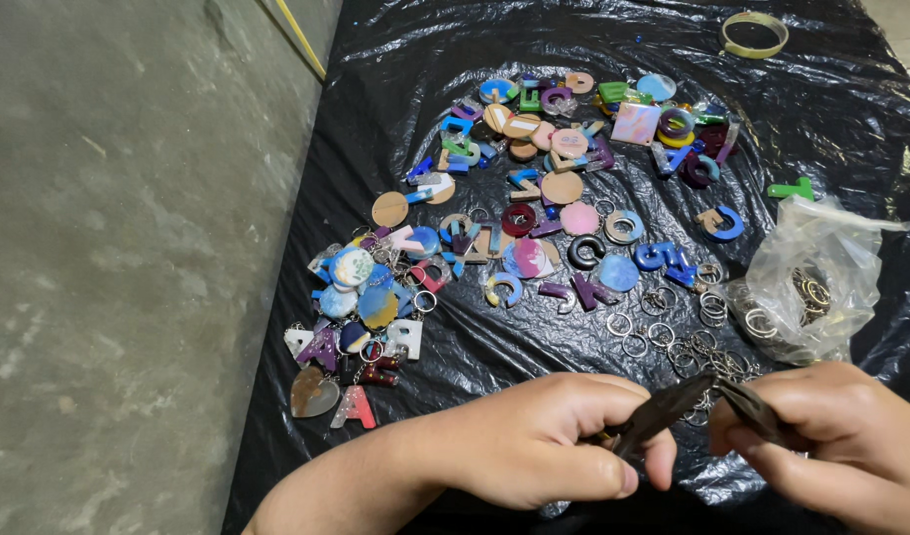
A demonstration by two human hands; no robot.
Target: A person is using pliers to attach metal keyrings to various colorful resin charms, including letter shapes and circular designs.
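Note:
My left hand (534, 441) grips a dark plier-like tool (663, 409) at the bottom centre. My right hand (831, 436) holds a second dark tool (752, 406), and the two tips meet above a scatter of loose metal key rings (673, 332); what sits between the tips is too small to see. Spread over the black plastic sheet (831, 99) lie several colourful resin letters and discs (554, 178), with a group of finished keychains (361, 317) at the left.
A clear plastic bag (811, 282) with metal rings lies at the right. A roll of tape (754, 33) sits at the far edge. Bare concrete floor (128, 248) lies to the left of the sheet. A green letter (792, 188) rests apart at the right.

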